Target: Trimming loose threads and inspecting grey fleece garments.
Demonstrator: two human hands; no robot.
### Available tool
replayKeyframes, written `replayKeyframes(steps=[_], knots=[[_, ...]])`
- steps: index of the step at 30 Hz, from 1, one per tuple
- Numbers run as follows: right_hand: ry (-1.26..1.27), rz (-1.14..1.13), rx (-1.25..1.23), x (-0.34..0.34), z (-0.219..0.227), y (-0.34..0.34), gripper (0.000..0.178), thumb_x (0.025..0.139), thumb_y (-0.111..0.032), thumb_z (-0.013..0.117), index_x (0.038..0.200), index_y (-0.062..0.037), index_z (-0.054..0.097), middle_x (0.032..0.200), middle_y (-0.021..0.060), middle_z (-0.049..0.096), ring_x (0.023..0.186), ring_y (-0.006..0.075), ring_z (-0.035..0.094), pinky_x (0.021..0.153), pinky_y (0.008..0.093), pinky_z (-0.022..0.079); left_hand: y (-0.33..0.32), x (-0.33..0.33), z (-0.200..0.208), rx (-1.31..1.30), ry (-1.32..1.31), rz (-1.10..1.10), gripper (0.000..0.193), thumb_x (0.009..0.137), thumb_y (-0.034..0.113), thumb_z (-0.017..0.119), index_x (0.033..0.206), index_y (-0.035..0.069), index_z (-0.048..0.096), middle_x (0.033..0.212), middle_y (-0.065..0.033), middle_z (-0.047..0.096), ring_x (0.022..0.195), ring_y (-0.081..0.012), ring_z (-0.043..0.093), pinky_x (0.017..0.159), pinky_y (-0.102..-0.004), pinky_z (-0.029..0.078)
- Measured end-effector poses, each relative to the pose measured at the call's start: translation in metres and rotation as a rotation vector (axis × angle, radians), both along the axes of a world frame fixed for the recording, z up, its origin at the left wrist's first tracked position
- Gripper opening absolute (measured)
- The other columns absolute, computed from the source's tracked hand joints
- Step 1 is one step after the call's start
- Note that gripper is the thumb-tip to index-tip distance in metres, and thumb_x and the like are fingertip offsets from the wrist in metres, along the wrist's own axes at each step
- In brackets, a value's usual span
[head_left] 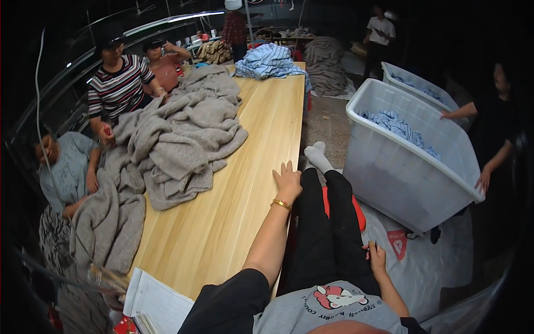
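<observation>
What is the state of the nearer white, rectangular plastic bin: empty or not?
Not empty: through the open top of this white, rectangular plastic bin, blue striped cloth shows. How deep it goes, I cannot tell.

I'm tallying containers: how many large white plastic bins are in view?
2. One large white plastic bin stands to the right of the pale wooden table; the second bin is just beyond the first, partly hidden. More may be lost in the dark.

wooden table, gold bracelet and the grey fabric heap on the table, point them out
Wooden table (245,189): head view, on its bare top.
Gold bracelet (282,204): head view, on its band.
Grey fabric heap (181,131): head view, on its middle folds.
</observation>
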State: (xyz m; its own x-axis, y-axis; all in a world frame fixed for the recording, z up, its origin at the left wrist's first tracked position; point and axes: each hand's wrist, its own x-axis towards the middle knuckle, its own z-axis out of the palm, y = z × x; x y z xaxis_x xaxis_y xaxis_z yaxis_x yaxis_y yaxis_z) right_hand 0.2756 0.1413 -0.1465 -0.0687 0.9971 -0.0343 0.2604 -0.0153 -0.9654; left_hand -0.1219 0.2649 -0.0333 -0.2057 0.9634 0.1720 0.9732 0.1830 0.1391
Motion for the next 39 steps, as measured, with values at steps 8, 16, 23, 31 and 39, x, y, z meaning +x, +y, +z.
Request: replayKeyframes(steps=[8, 16, 23, 31, 39], knots=[[-0.010, 0.017, -0.005, 0.005, -0.003, -0.002, 0.045, 0.102, -0.040, 0.050, 0.088, -0.0028, 0.070, 0.059, -0.0010, 0.052, 0.056, 0.0071, 0.047, 0.055, 0.0247, 0.037, -0.002, 0.002, 0.005, -0.010, -0.017, 0.004, 0.026, 0.074, 0.018, 0.075, 0.100, 0.020, 0.071, 0.150, -0.0115, 0.038, 0.142, -0.0333, 0.031, 0.110, -0.0658, 0.025], [-0.042, 0.001, -0.021, 0.003, 0.006, -0.004, 0.038, 0.101, -0.035, 0.051, 0.093, -0.0033, 0.071, 0.061, -0.0014, 0.052, 0.058, 0.0073, 0.048, 0.057, 0.0241, 0.038, -0.006, 0.005, 0.013, 0.014, -0.057, -0.001, 0.027, 0.074, 0.013, 0.074, 0.101, 0.019, 0.071, 0.149, -0.0130, 0.039, 0.142, -0.0341, 0.031, 0.111, -0.0643, 0.025], [0.000, 0.010, -0.001, 0.001, 0.011, -0.007, 0.037, 0.102, -0.032, 0.050, 0.092, -0.0019, 0.070, 0.062, -0.0006, 0.054, 0.059, 0.0071, 0.051, 0.057, 0.0233, 0.040, -0.008, 0.003, 0.015, -0.027, -0.065, 0.006, 0.027, 0.072, 0.013, 0.072, 0.098, 0.021, 0.071, 0.152, -0.0137, 0.038, 0.143, -0.0343, 0.031, 0.112, -0.0636, 0.026], [-0.057, -0.010, -0.001, 0.003, 0.020, -0.013, 0.046, 0.100, -0.043, 0.051, 0.087, -0.0030, 0.070, 0.059, -0.0003, 0.053, 0.058, 0.0085, 0.051, 0.058, 0.0262, 0.041, -0.002, 0.006, 0.011, 0.002, -0.056, -0.029, 0.025, 0.073, 0.012, 0.072, 0.096, 0.020, 0.071, 0.153, -0.0141, 0.037, 0.143, -0.0337, 0.031, 0.112, -0.0644, 0.025], [-0.072, -0.021, 0.010, 0.001, 0.022, -0.012, 0.045, 0.100, -0.043, 0.051, 0.088, -0.0044, 0.071, 0.059, -0.0001, 0.053, 0.058, 0.0092, 0.052, 0.058, 0.0268, 0.042, -0.005, 0.004, 0.011, 0.027, -0.078, -0.027, 0.025, 0.071, 0.007, 0.071, 0.094, 0.017, 0.072, 0.151, -0.0156, 0.038, 0.142, -0.0344, 0.033, 0.112, -0.0640, 0.025]])
